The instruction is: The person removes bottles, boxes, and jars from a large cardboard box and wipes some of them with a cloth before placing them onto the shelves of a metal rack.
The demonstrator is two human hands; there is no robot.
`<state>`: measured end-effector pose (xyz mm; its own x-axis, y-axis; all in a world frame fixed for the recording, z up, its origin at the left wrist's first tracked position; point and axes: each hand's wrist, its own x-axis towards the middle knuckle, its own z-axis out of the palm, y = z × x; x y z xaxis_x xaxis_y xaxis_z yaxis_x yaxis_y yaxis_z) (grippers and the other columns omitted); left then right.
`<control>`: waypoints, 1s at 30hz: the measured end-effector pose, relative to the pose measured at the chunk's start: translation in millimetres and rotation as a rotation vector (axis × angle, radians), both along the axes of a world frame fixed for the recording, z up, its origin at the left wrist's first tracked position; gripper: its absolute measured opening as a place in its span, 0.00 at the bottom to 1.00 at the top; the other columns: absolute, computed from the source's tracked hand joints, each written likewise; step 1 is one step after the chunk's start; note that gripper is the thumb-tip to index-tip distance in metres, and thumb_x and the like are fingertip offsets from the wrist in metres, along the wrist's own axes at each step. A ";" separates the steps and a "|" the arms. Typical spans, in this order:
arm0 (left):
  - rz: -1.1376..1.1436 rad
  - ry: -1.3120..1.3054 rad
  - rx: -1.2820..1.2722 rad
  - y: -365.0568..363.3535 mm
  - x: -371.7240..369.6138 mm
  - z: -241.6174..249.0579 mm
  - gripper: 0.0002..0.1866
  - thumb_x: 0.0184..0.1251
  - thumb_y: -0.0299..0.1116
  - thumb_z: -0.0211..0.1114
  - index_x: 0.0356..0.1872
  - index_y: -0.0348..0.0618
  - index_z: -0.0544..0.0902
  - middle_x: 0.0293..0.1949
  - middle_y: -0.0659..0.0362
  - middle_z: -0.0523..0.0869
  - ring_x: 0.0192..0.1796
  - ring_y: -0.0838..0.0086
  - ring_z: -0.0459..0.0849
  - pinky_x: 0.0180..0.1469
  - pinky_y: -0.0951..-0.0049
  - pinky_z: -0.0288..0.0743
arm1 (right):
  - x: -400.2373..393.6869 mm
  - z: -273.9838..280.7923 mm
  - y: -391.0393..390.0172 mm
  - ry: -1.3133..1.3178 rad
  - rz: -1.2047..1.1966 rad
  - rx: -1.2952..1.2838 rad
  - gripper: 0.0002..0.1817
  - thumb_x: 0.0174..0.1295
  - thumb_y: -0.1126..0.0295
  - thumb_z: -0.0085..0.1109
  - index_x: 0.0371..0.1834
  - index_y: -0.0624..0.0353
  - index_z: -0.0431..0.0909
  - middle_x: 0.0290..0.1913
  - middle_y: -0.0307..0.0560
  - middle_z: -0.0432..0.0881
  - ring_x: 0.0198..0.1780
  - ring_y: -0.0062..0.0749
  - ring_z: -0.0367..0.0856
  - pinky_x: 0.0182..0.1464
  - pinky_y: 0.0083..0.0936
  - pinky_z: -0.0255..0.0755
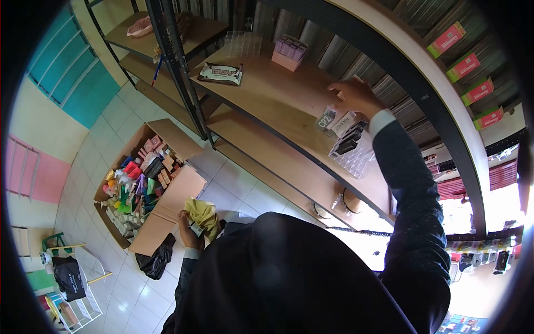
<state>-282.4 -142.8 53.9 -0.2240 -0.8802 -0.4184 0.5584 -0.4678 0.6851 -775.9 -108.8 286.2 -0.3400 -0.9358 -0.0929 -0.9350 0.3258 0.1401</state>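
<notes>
My left hand (189, 232), low beside the cardboard box, is closed on a yellow cloth (203, 217). Over the upper shelf (289, 92) my right hand (359, 97) reaches out, fingers apart with nothing in them. Just below it stands a clear plastic organizer (356, 158) holding several dark items. A packet marked "CP2" (325, 121) and a pale labelled packet (343, 124) lie at its near end. Farther along the same shelf are a pink and purple box (290, 53), a brown and white packet (220, 73) and another clear organizer (243, 44).
An open cardboard box (161, 220) full of colourful small bottles and packets stands on the tiled floor, with a black plastic bag (156, 259) beside it. A dark shelf post (177, 69) rises at the left. Pink and green boxes (463, 67) line the right side.
</notes>
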 end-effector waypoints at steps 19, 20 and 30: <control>0.109 -0.017 0.015 -76.0 47.5 31.4 0.11 0.65 0.43 0.50 0.39 0.49 0.71 0.32 0.62 0.73 0.33 0.78 0.75 0.36 0.77 0.71 | 360.1 -169.3 -100.6 -1.626 0.245 -0.245 0.31 0.60 0.68 0.54 0.66 0.57 0.52 0.62 0.48 0.61 0.61 0.32 0.63 0.58 0.26 0.61; 0.053 -0.045 -0.024 -84.1 55.6 34.9 0.12 0.66 0.43 0.47 0.41 0.48 0.70 0.34 0.61 0.73 0.35 0.76 0.76 0.38 0.75 0.73 | 385.7 -172.6 -108.4 -1.590 0.248 -0.114 0.32 0.62 0.70 0.50 0.68 0.55 0.47 0.65 0.48 0.55 0.62 0.32 0.60 0.61 0.27 0.57; 0.071 0.204 0.080 -170.5 162.5 14.9 0.15 0.68 0.43 0.46 0.44 0.44 0.72 0.45 0.55 0.75 0.47 0.68 0.76 0.52 0.66 0.71 | 518.2 -233.5 -198.7 -2.158 -0.400 -0.073 0.24 0.62 0.77 0.47 0.62 0.57 0.57 0.55 0.47 0.68 0.53 0.29 0.70 0.53 0.24 0.69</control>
